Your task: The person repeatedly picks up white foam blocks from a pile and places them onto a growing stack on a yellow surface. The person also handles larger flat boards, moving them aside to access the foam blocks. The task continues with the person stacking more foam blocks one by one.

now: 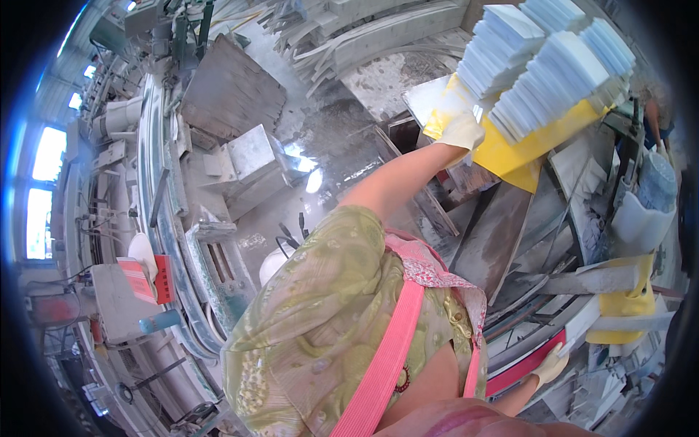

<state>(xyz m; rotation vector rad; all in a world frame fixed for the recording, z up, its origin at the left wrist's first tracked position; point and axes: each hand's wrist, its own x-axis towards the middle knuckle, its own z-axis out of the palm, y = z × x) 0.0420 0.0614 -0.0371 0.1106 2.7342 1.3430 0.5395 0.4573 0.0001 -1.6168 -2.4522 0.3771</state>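
Observation:
My left hand, in a pale glove, reaches to the edge of a yellow sheet with its fingers curled. A small pale bit shows at the fingertips, too small to name. Just beyond stand several stacks of thin whitish-blue slabs on the yellow sheet. My right hand, also gloved, is low at the right, its fingers closed at the end of a pale flat strip. A red-pink band runs beside that hand.
Left, a curved machine rail and a red card. A metal box and leaning brown board stand on the wet floor. Pale strips lie at the back. At right are a blue-white bucket and another person's arm.

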